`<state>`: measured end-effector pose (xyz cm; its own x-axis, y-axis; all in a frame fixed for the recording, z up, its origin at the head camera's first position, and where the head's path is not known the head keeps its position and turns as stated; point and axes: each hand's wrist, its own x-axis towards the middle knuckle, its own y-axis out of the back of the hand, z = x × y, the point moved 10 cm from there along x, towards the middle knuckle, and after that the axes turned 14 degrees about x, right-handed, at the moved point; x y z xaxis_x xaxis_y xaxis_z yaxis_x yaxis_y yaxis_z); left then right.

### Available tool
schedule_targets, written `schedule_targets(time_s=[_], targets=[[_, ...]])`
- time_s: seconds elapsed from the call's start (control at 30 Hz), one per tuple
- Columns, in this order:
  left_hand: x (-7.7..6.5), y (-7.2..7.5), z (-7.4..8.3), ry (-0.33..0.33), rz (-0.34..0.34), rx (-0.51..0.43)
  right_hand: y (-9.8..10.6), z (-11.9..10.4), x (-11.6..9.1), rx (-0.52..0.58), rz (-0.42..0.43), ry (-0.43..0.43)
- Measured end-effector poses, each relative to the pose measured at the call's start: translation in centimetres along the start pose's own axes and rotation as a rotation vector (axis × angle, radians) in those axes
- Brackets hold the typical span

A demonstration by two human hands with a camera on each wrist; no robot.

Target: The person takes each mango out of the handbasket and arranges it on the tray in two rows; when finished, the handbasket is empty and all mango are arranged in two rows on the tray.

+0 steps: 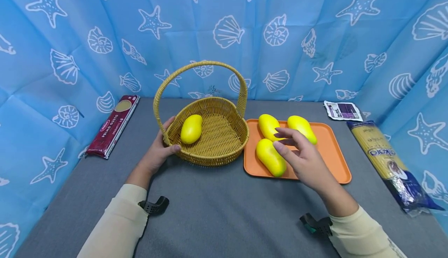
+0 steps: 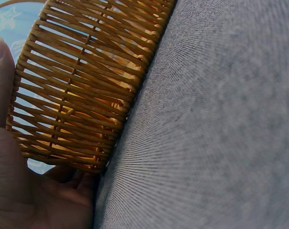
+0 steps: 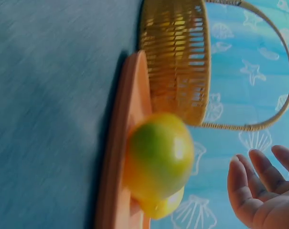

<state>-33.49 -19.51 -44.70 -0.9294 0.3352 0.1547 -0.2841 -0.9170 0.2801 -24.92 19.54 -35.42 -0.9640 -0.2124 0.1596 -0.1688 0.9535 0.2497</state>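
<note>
A person's left hand [image 1: 159, 149] pinches the left side of a wicker basket [image 1: 220, 133] between thumb and fingers; the right hand [image 1: 308, 162], fingers parted and loosely bent, hovers right of the basket over an orange tray [image 1: 337, 168]. One mango [image 1: 191, 129] lies inside the basket; three mangoes [image 1: 269, 158] rest just right of it on the tray. Left of the basket, a red spaghetti packet [image 1: 113, 127] lies on the gray counter [image 1: 210, 211].
</note>
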Motion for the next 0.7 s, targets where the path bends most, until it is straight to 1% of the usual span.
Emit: schedule_targets(time_s=[0.27,0.47,0.6,0.7], targets=[[0.1,0.0,0.2,-0.026,-0.008,-0.016,-3.1,-1.6,1.4,0.215,-0.121,0.064],[0.0,-0.1,0.1,-0.016,-0.005,-0.014,-5.3,-2.2,2.7,0.320,-0.193,0.100],[0.0,-0.1,0.0,-0.012,-0.003,-0.020,-6.8,-2.6,3.6,0.427,-0.230,0.125],[0.1,0.0,-0.1,-0.006,-0.004,-0.024,-8.1,-2.6,4.2,0.490,-0.258,0.124]])
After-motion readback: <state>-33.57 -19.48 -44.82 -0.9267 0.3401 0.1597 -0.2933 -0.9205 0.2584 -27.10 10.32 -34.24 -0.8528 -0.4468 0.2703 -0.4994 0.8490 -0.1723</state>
